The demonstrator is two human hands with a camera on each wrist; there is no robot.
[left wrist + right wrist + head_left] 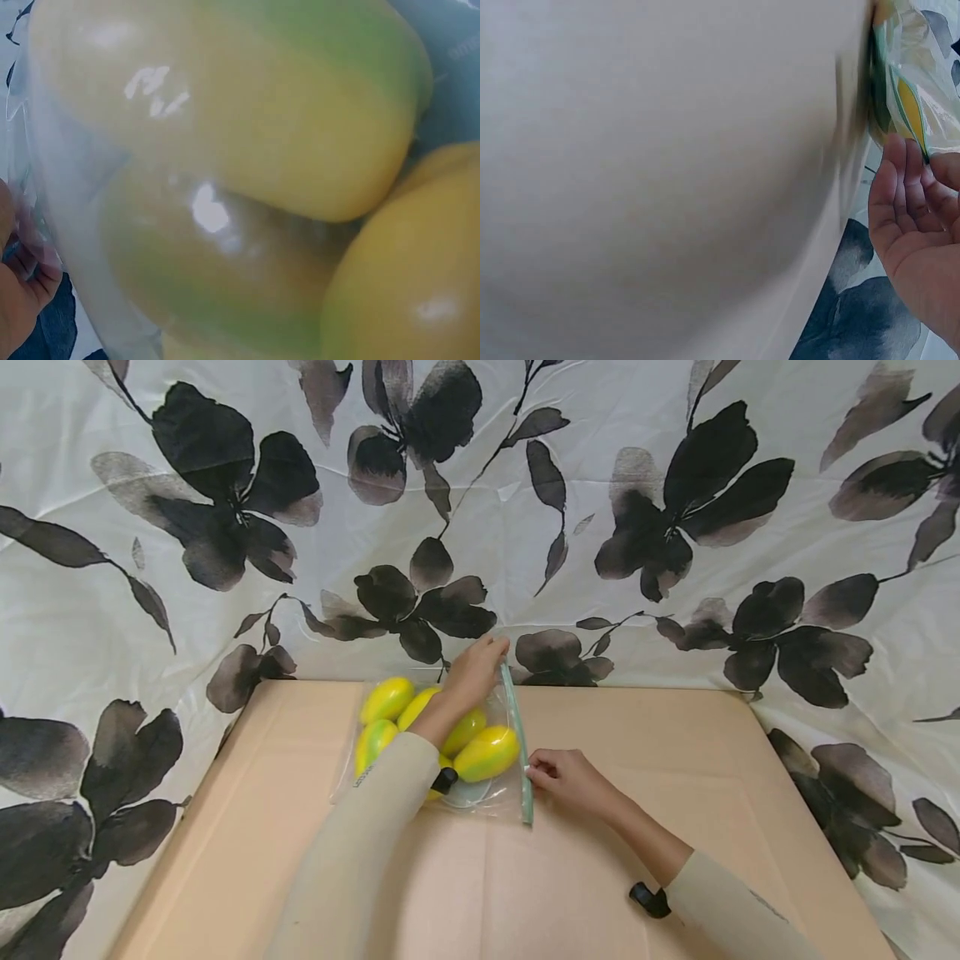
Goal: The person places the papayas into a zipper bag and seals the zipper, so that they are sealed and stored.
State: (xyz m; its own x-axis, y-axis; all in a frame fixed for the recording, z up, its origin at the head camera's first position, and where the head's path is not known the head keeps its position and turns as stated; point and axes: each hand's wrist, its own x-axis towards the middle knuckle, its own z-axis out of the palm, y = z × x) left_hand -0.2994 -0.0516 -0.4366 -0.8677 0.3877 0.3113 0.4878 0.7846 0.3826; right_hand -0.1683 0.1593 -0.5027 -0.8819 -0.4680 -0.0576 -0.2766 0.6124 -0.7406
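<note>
A clear zip bag (491, 797) lies on the cardboard with several yellow-green mangoes (487, 754) inside. Its green zip strip (516, 714) runs along the right side. At the far end of that strip, my left hand (474, 675) pinches the bag's edge, its forearm crossing over the fruit and hiding part of it. My right hand (570, 781) pinches the strip nearer its front end between thumb and fingers. In the right wrist view, the strip gapes slightly beside the right hand (919, 214). Mangoes (247, 97) under the film fill most of the left wrist view.
A tan cardboard sheet (637, 735) forms the work surface. White cloth with dark flowers (555, 568) hangs behind it and spreads at both sides. Black wrist devices (649, 900) sit at both sleeves.
</note>
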